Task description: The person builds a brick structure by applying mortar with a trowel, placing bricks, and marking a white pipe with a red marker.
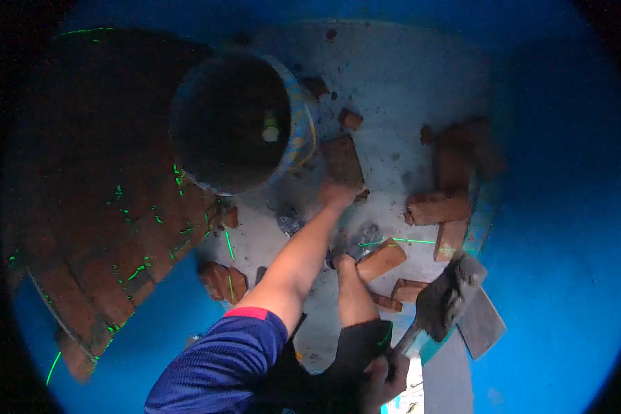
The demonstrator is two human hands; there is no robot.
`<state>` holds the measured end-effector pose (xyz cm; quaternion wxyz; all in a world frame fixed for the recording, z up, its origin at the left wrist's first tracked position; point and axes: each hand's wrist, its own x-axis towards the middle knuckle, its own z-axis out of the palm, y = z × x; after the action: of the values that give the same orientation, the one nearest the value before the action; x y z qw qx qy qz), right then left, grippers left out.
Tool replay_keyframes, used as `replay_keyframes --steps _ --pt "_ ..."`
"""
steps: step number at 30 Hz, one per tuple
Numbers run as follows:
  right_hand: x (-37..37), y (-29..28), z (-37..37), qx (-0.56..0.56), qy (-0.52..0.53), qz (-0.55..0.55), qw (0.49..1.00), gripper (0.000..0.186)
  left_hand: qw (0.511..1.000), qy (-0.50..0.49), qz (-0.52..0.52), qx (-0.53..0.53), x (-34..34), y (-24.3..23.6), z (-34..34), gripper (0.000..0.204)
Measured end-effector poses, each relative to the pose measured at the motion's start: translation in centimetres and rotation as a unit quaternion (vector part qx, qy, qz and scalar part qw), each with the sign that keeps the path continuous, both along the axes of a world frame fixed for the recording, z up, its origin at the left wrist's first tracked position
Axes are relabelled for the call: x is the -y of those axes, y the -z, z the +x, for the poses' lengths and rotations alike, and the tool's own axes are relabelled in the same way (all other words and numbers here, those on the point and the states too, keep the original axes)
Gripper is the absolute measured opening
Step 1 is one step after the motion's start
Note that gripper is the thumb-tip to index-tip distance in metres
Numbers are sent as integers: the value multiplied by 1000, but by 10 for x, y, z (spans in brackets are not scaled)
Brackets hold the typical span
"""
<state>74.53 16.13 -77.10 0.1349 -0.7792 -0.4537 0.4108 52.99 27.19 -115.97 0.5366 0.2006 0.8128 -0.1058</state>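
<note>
My left hand (337, 194) reaches from the lower edge to a red brick (341, 157) beside a large bucket (297, 124), its fingers closed on the brick's near end. My right hand (386, 376), low on the right, is closed round the handle of a mortar-smeared trowel (445, 300), whose blade points up and right. A grey tile (479, 324) shows behind the blade. My bare leg (355, 297) in dark shorts stands between my arms. The inside of the bucket is dark, with a small pale object in it.
Loose bricks lie at right (438, 207), near my leg (383, 259) and at left (221, 279) on the grey floor (393, 172). A curved brick structure (103, 241) fills the left side. Blue walls (552, 207) surround the space. Green light lines cross the bricks and floor.
</note>
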Motion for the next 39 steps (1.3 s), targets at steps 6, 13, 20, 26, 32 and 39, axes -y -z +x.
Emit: replay_keyframes --steps 6,13,20,26,32,39 --pt "12 16 14 -33 -21 -52 998 18 869 -55 -36 -490 43 143 3 99" --pt "19 -17 31 34 8 -34 999 25 923 -276 137 228 1 -48 -14 69" --pt "38 -92 58 233 -239 -155 930 40 512 -567 137 631 60 -342 -74 72" --pt "-64 -232 0 15 -69 -129 989 42 636 -433 183 612 16 -539 -135 81" --pt "-102 -297 -12 -115 105 -20 988 25 701 -464 238 487 -14 -616 -144 64" --pt "-123 -370 -45 -93 -67 158 981 23 867 -55 478 130 -95 -881 -251 67"
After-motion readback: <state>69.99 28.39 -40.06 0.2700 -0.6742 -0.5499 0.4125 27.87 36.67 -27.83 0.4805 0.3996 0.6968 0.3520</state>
